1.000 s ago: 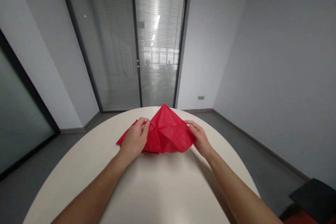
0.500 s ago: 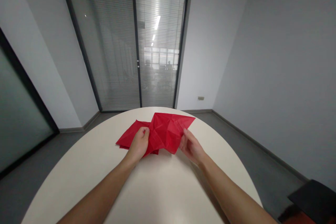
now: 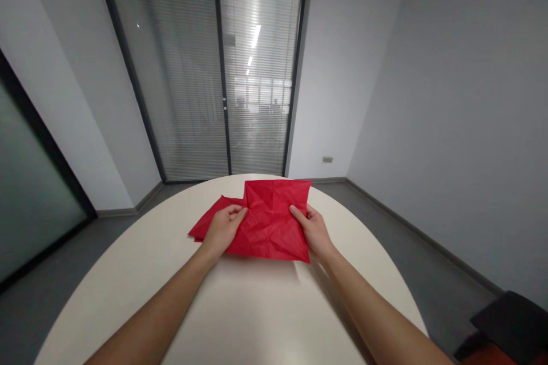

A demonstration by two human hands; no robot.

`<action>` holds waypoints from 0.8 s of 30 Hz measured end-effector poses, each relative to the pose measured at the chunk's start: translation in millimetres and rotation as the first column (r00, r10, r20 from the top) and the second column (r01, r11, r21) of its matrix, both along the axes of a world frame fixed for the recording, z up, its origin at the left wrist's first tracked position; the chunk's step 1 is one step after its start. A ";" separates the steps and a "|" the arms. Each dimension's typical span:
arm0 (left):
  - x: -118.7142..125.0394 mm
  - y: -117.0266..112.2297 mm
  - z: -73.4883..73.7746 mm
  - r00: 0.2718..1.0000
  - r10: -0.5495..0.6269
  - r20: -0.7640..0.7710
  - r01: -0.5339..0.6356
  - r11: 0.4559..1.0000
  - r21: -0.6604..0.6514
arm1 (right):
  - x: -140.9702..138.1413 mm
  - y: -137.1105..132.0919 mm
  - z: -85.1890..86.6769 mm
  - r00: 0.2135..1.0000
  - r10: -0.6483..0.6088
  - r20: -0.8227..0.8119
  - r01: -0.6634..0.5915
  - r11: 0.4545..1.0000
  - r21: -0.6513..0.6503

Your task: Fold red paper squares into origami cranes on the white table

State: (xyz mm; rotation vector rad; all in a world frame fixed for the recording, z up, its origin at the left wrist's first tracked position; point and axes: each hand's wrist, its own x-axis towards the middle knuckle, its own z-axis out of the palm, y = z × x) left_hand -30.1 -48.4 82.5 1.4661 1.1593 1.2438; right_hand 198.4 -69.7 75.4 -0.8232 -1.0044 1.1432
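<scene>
A creased red cloth [image 3: 269, 219] lies on the far half of a round white table [image 3: 240, 302]. Its upper layer forms a rough square, and a second red layer [image 3: 209, 219] sticks out beneath it on the left. My left hand [image 3: 222, 229] pinches the square's left edge between thumb and fingers. My right hand [image 3: 313, 229] grips the right edge, thumb on top and fingers curled under the fabric. Both forearms reach in from the near side.
Beyond the table stands a glass sliding door with blinds [image 3: 222, 74]. Grey walls close in on the right. A dark glass panel [image 3: 25, 182] is at the left. A black and red object [image 3: 509, 325] sits on the floor at the lower right.
The raised fold of the cloth has been laid flat into a square shape. My right hand shifted from below the cloth's corner to its right edge. My left hand barely moved.
</scene>
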 end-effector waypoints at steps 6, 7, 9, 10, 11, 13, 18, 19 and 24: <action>-13.2 3.4 10.0 0.972 0.195 -0.129 -0.160 0.958 0.238 | 2.4 0.7 -1.9 0.980 -0.074 0.187 0.063 0.996 0.062; -16.7 2.7 13.9 0.965 0.211 -0.156 -0.160 0.944 0.287 | 2.2 -0.5 0.0 0.970 -0.074 0.232 0.052 0.994 0.096; -24.5 1.5 22.5 0.925 0.309 -0.223 -0.220 0.911 0.349 | 1.2 -3.9 5.4 0.936 -0.110 0.333 0.045 0.979 0.197; -28.4 1.6 26.5 0.905 0.362 -0.226 -0.264 0.891 0.370 | 0.4 -6.0 8.3 0.909 -0.159 0.386 0.058 0.964 0.261; -31.9 2.2 29.9 0.904 0.373 -0.206 -0.280 0.885 0.372 | -0.7 -8.2 11.1 0.873 -0.224 0.434 0.079 0.942 0.327; -37.0 5.2 34.9 0.944 0.319 -0.087 -0.281 0.913 0.294 | -3.9 -12.8 14.6 0.790 -0.359 0.496 0.129 0.889 0.438; -42.1 11.3 46.4 0.899 0.137 0.417 -0.165 0.986 0.031 | -18.8 -20.2 6.5 0.688 -0.363 0.629 -0.003 0.865 0.502; -44.1 10.9 50.1 0.857 0.140 0.496 -0.140 0.989 -0.039 | -22.5 -20.2 3.1 0.653 -0.365 0.664 -0.037 0.860 0.509; -67.7 14.8 56.8 0.771 0.114 0.627 0.064 0.965 -0.254 | -40.4 -11.6 -13.2 0.438 -0.331 0.836 -0.266 0.841 0.472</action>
